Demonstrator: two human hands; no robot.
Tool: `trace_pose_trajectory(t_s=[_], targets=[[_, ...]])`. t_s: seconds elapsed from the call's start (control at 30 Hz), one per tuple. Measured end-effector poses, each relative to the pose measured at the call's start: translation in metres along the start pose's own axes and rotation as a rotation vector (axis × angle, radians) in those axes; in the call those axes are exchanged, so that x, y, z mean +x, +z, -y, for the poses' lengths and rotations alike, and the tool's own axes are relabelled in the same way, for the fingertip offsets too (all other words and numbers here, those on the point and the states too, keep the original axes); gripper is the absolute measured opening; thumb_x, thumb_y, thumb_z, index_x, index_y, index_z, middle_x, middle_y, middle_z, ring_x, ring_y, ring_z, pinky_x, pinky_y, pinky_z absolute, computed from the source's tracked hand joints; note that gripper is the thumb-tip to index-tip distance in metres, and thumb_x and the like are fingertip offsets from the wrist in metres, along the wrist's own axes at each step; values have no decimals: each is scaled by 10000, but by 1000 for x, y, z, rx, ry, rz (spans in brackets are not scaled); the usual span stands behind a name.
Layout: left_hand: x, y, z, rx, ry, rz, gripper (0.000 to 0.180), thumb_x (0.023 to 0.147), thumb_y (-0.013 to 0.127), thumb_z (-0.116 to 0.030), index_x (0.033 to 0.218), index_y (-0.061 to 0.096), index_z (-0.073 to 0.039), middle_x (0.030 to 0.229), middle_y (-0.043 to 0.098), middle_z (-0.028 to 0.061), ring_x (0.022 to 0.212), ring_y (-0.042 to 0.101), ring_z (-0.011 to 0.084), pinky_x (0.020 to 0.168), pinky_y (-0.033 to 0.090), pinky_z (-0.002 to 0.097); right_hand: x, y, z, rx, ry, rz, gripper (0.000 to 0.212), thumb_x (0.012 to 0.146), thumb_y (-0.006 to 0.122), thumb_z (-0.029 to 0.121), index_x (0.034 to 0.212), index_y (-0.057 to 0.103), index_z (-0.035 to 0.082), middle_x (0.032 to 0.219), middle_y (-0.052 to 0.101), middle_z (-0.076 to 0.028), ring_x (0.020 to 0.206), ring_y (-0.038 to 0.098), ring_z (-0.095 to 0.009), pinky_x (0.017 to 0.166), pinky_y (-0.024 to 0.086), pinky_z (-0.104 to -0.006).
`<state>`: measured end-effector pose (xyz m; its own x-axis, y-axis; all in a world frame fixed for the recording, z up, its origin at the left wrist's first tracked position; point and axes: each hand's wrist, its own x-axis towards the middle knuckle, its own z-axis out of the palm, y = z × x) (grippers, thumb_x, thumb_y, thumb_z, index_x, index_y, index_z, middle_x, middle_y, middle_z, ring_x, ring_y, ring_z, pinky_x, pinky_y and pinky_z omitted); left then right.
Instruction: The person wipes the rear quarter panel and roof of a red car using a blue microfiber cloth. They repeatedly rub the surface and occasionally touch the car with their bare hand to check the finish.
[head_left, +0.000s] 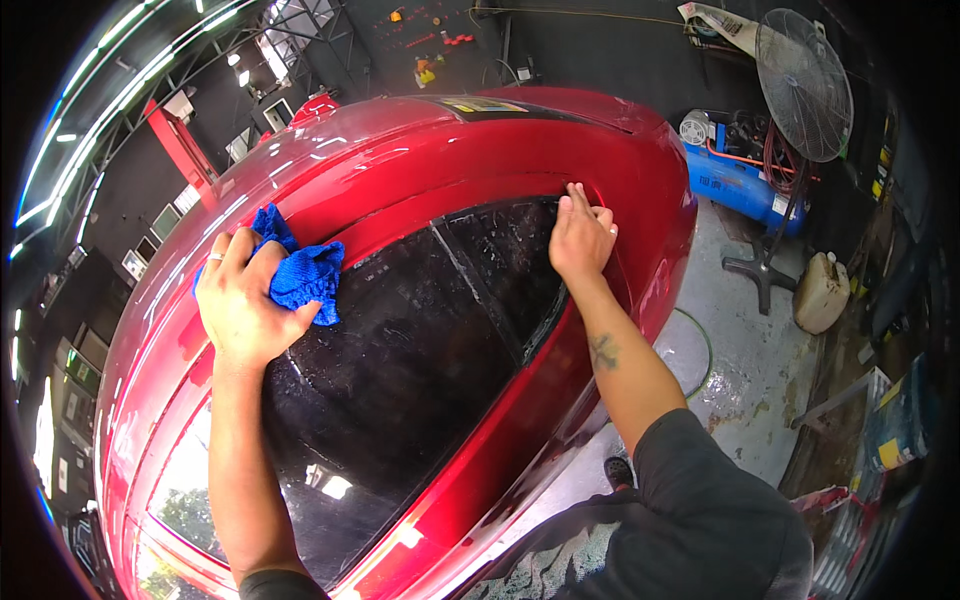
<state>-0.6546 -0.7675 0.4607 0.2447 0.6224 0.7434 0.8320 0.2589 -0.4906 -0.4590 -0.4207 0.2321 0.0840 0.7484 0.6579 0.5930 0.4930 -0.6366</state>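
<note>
My left hand [243, 300] is closed around a crumpled blue cloth [308, 280], pressing it against the red car [400, 190] just above the side window. A ring shows on one of its fingers. At the far rear corner of the dark side window [370, 390], my right hand [582, 238] rests on the red bodywork. Its fingers are stretched out along the panel, and I see nothing in them; the palm side is hidden. The window glass has smears and pale specks, and a dark divider bar [470, 285] crosses it.
Beyond the car's rear stand a blue air compressor [740, 185], a pedestal fan [803, 85] and a pale jerrycan [822, 292]. A green hose [708, 360] lies on the grey floor [745, 350]. At the right edge is a blue container [900, 415] beside shelving.
</note>
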Motion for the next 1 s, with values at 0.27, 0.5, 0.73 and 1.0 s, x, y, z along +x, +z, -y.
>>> trace_pose_trajectory(t_s=[0.27,0.5,0.73,1.0], targets=[[-2,-1,0,-6,26,-34,405,504,847,-289,841,707,-112,906,588,79,873,594,322,761,532,459,-12,-4,-6,61,-60,38,428,1120,551,344,1476,677,143,1541,673,-24,1149,619,-315,1044,459,-511],[-6,5,4,-66,32,-38,401,512,837,-315,841,714,-120,890,587,85,865,592,322,761,523,456,-36,-11,37,123,-240,-1,461,1117,553,353,1482,686,103,1586,643,-64,1212,606,-321,1095,446,-524],[-3,-2,3,-49,19,-32,363,537,840,-319,808,699,-123,872,583,72,851,581,309,751,515,442,1,-2,-29,20,-8,-38,476,1160,456,381,1507,671,138,1631,594,-24,1292,584,-307,1140,446,-536],[-6,2,3,-36,6,-41,366,533,849,-319,805,696,-126,873,580,72,861,590,317,750,517,453,-56,-24,100,202,-277,20,470,1077,635,332,1503,669,134,1509,697,-76,1211,623,-324,1044,477,-516]])
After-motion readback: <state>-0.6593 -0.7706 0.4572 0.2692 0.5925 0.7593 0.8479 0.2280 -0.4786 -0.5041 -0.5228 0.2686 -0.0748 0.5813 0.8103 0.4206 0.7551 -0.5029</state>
